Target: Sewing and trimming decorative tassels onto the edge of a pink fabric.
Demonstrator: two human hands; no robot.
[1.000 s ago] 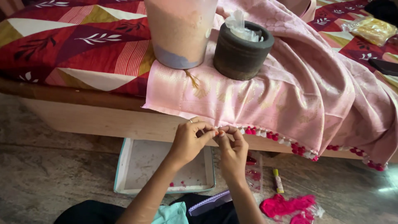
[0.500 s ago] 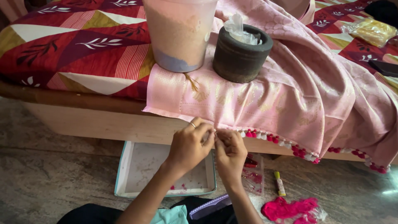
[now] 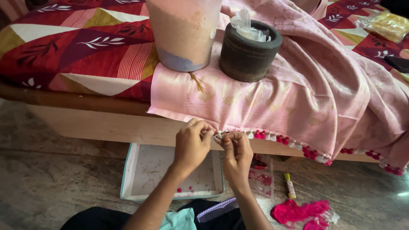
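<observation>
A pink patterned cloth (image 3: 298, 89) hangs over the bed's wooden edge (image 3: 85, 102). Its lower hem carries a row of pink and white tassels (image 3: 294, 145). My left hand (image 3: 192, 144) and my right hand (image 3: 237, 153) meet at the hem, both pinching it where the tassel row starts; the fingertips hide what lies between them. On the cloth stand a tall pale container (image 3: 183, 32) and a dark round holder (image 3: 249, 51) with white plastic in it.
A shallow white tray (image 3: 128, 174) lies on the floor below my hands, with a few pink bits inside. To its right are a clear packet (image 3: 262, 174), a small yellow tube (image 3: 289, 185) and a heap of pink thread (image 3: 300, 211). A red patterned bedsheet (image 3: 72, 47) covers the bed.
Both hands stay at the hem with small finger shifts. The view has moved slightly closer.
</observation>
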